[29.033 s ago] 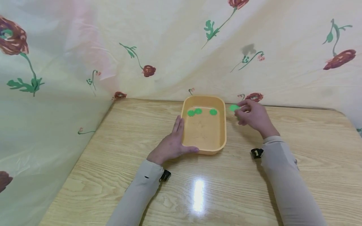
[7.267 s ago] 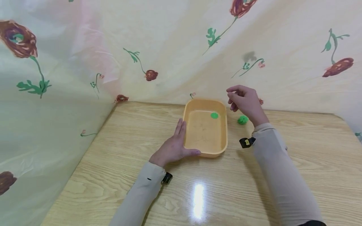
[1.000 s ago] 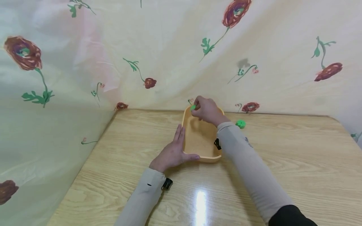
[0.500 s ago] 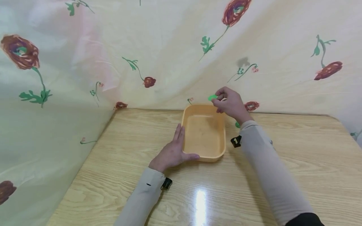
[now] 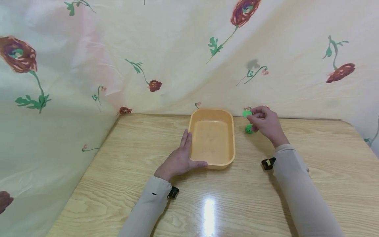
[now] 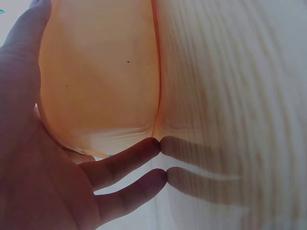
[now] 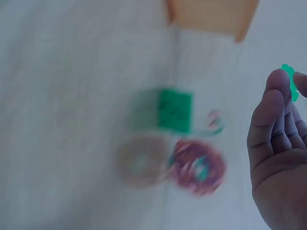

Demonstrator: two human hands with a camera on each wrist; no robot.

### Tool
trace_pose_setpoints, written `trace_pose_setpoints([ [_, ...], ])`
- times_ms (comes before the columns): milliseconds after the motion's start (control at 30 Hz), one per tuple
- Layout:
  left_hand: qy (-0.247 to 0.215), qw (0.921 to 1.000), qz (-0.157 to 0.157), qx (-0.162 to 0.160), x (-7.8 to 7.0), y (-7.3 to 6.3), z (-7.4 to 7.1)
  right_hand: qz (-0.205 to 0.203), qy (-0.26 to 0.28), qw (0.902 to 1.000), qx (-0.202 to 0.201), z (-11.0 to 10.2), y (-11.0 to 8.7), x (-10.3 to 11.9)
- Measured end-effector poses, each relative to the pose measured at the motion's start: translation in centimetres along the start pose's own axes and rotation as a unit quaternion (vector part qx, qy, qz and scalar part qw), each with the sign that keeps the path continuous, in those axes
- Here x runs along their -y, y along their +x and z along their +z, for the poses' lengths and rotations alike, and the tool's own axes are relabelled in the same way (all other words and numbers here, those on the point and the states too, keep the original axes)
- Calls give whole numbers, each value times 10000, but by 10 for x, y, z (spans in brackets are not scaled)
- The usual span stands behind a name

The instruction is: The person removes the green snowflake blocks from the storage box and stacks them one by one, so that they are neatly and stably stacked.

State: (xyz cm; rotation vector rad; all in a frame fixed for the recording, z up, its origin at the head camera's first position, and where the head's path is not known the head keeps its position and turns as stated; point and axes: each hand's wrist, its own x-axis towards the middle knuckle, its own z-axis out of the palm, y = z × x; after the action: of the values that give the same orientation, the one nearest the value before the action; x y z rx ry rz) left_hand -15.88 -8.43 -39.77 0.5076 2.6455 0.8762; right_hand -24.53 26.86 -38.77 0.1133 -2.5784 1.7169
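My right hand (image 5: 267, 125) pinches a thin green notched disc (image 5: 246, 113) between thumb and fingertips, to the right of the tray. In the right wrist view the disc (image 7: 290, 82) shows nearly edge-on at the fingertips. On the table just below the held disc, in the head view, sits a stack of green discs (image 5: 248, 129), partly behind the hand; the right wrist view shows this stack (image 7: 175, 110) blurred. My left hand (image 5: 177, 161) rests against the orange tray (image 5: 211, 141), its straight fingers along the left wall and its thumb at the front rim.
The wood-grain table (image 5: 142, 141) ends at a flower-printed sheet (image 5: 177, 65) behind the tray and at the left. A bright light reflection (image 5: 209, 214) lies on the tabletop in front of the tray.
Green discs lay in the tray earlier. Over the last second my right hand has carried one from above the tray to the right, near the stack. My left hand has stayed in place.
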Motion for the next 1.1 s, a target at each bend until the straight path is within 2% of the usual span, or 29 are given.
trace_pose_setpoints([
  [200, -11, 10000, -24, 6, 0, 1, 1, 135, 89, 9999, -11, -17, -12, -30],
  [500, -79, 10000, -37, -30, 2, 2, 2, 384, 215, 9984, 366, -20, -12, -60],
  [833, -164, 9998, -45, -50, 2, 4, 1, 508, -242, 9969, 545, -18, -8, -61],
  [1100, -166, 9998, -36, -44, 0, 5, 0, 597, -303, 9961, 578, -19, -6, -63],
])
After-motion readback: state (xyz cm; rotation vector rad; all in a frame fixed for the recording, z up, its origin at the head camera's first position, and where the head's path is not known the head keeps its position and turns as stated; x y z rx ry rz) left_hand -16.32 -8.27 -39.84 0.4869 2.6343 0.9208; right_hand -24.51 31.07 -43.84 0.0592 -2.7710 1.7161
